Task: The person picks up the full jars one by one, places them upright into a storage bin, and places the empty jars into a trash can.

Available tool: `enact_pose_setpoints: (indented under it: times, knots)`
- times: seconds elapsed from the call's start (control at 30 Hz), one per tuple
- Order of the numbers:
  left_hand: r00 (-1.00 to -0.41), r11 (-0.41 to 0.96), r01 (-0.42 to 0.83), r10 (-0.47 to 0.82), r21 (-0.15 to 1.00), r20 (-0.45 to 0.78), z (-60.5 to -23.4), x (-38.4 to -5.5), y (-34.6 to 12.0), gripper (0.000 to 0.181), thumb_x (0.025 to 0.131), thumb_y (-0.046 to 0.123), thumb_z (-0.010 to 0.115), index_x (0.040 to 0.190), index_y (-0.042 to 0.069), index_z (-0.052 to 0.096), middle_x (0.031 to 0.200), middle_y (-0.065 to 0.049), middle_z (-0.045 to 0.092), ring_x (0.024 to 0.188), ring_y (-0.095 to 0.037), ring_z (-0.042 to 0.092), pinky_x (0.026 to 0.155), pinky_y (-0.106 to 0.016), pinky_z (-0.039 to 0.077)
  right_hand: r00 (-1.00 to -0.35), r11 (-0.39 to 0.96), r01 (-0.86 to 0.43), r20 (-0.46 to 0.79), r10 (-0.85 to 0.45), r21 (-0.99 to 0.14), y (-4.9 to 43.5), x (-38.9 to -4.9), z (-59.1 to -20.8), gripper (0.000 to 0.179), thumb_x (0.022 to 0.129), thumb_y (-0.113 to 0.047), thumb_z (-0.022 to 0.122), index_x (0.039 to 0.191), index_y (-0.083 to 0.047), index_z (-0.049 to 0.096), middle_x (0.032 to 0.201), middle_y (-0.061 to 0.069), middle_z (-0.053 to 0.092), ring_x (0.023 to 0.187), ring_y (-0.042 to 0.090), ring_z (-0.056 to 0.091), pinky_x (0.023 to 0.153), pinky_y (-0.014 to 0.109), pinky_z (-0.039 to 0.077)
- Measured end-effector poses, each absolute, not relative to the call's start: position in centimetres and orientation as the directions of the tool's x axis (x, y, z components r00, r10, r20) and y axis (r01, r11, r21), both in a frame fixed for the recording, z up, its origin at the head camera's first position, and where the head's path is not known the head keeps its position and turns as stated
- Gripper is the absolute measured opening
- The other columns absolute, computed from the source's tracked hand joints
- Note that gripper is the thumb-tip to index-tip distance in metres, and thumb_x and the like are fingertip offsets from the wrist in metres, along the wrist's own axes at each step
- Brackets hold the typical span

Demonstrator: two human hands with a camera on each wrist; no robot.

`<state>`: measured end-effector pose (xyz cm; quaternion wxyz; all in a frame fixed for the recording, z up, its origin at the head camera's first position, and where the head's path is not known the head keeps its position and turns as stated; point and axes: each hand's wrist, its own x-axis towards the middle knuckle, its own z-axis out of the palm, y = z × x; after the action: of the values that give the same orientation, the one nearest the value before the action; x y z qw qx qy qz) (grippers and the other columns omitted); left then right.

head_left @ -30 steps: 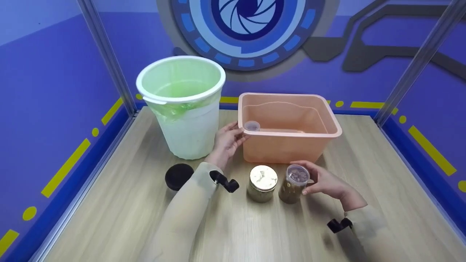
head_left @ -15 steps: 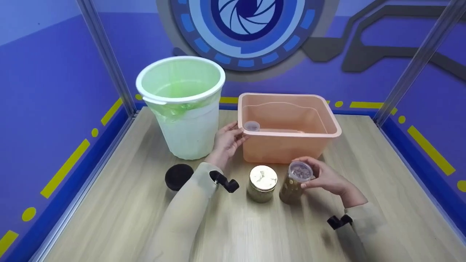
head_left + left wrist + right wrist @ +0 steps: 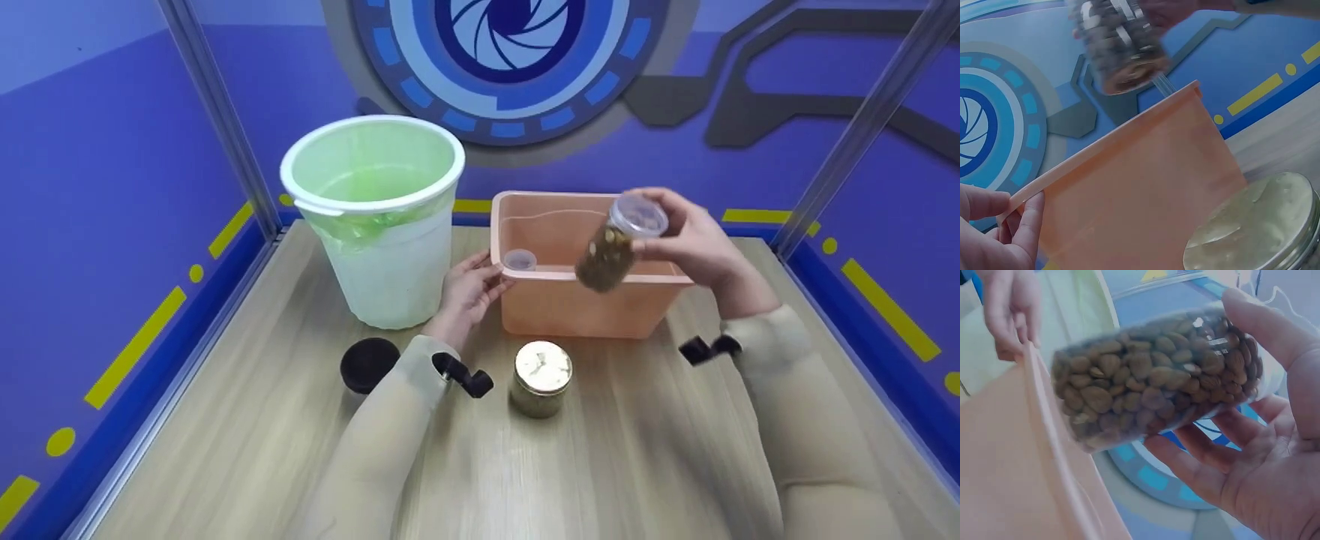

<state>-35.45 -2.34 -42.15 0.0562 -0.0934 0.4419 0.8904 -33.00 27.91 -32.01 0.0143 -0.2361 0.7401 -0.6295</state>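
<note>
My right hand (image 3: 694, 236) grips a clear jar of almonds (image 3: 1157, 374) near its lidded top, fingers and thumb wrapped round it. The jar hangs tilted over the front rim of the peach plastic bin (image 3: 585, 307); in the head view its base overlaps that rim. My left hand (image 3: 469, 292) pinches the bin's front left corner between thumb and fingers, as the left wrist view also shows. Inside that corner, a clear round lid (image 3: 519, 260) shows above the rim; what lies below it is hidden. A gold-lidded jar (image 3: 541, 379) stands upright on the table before the bin.
A white bucket (image 3: 390, 277) with a green liner stands left of the bin. A black-lidded container (image 3: 368, 364) sits by my left forearm, partly hidden. Blue walls (image 3: 97, 187) enclose the wooden table (image 3: 510, 480) at the back and sides.
My right hand has lifted the almond jar off the table, up and away from me to the bin's rim, and tilted it. The left hand and bin have stayed put.
</note>
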Motion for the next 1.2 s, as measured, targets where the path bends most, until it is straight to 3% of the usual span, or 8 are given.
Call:
enact_pose_setpoints:
  times: [0.17,0.3,0.5,0.73,0.9,1.03,1.2]
  knots:
    - [-0.974,-0.604,-0.190,0.019,0.774,-0.224,-42.2,-35.4,-2.3,0.055,0.096,-0.014,0.056,0.149,-0.004,0.048,0.151,-0.028,0.050,0.093,-0.022,0.066,0.083,-0.031,0.066,-0.950,0.169,-0.202,0.151,-0.273,-0.965,26.1,-36.7,-31.9,0.063,0.088,-0.006,0.080,0.143,-0.016,0.051,0.124,0.003,0.062,0.111,0.015,0.063,0.083,0.026,0.064]
    - [-0.974,-0.595,-0.190,0.012,0.781,-0.227,-42.3,-35.3,-2.2,0.054,0.096,-0.013,0.056,0.149,-0.003,0.049,0.150,-0.026,0.052,0.094,-0.022,0.065,0.084,-0.032,0.066,-0.973,0.324,-0.139,0.067,-0.222,-0.936,24.8,-39.3,-33.8,0.071,0.087,-0.019,0.084,0.147,-0.018,0.047,0.129,0.008,0.058,0.112,0.017,0.060,0.085,0.023,0.061]
    - [-0.974,-0.589,-0.190,0.011,0.785,-0.228,-42.2,-35.4,-2.1,0.054,0.097,-0.012,0.056,0.149,-0.003,0.049,0.147,-0.023,0.056,0.110,-0.029,0.062,0.090,-0.036,0.065,-0.958,0.432,-0.077,-0.054,-0.282,-0.899,23.2,-42.0,-36.9,0.072,0.089,-0.006,0.078,0.150,-0.006,0.039,0.138,0.019,0.051,0.116,0.022,0.056,0.086,0.020,0.058]
    - [-0.974,-0.584,-0.192,0.016,0.789,-0.225,-42.1,-35.5,-2.1,0.054,0.097,-0.013,0.055,0.149,-0.003,0.049,0.149,-0.023,0.055,0.100,-0.024,0.062,0.075,-0.025,0.065,-0.930,0.670,-0.133,-0.141,-0.339,-0.730,22.2,-43.3,-38.9,0.076,0.085,-0.011,0.080,0.150,-0.002,0.041,0.151,0.023,0.047,0.117,0.028,0.055,0.089,0.029,0.056]
    - [-0.975,-0.590,-0.187,0.016,0.786,-0.220,-42.1,-35.6,-2.2,0.056,0.097,-0.013,0.055,0.151,-0.003,0.046,0.149,-0.022,0.055,0.116,-0.032,0.062,0.090,-0.034,0.065,-0.915,0.750,-0.182,-0.169,-0.366,-0.636,21.5,-43.3,-39.2,0.066,0.088,-0.018,0.079,0.144,-0.001,0.049,0.148,0.023,0.052,0.124,0.033,0.055,0.105,0.041,0.049]
    - [-0.976,-0.591,-0.184,0.014,0.785,-0.218,-42.1,-35.5,-2.2,0.058,0.097,-0.012,0.055,0.153,-0.003,0.043,0.151,-0.022,0.053,0.136,-0.042,0.052,0.101,-0.040,0.060,-0.904,0.776,-0.212,-0.182,-0.386,-0.594,21.2,-43.4,-39.7,0.060,0.090,-0.010,0.073,0.144,0.002,0.050,0.142,0.027,0.057,0.123,0.036,0.058,0.105,0.045,0.051]
    - [-0.976,-0.597,-0.182,0.013,0.781,-0.217,-42.1,-35.5,-2.2,0.057,0.097,-0.013,0.055,0.152,-0.002,0.044,0.151,-0.022,0.054,0.130,-0.040,0.056,0.096,-0.038,0.063,-0.903,0.787,-0.233,-0.174,-0.394,-0.571,21.2,-43.5,-39.8,0.057,0.089,-0.004,0.070,0.143,0.004,0.051,0.136,0.028,0.062,0.122,0.038,0.059,0.105,0.045,0.051]
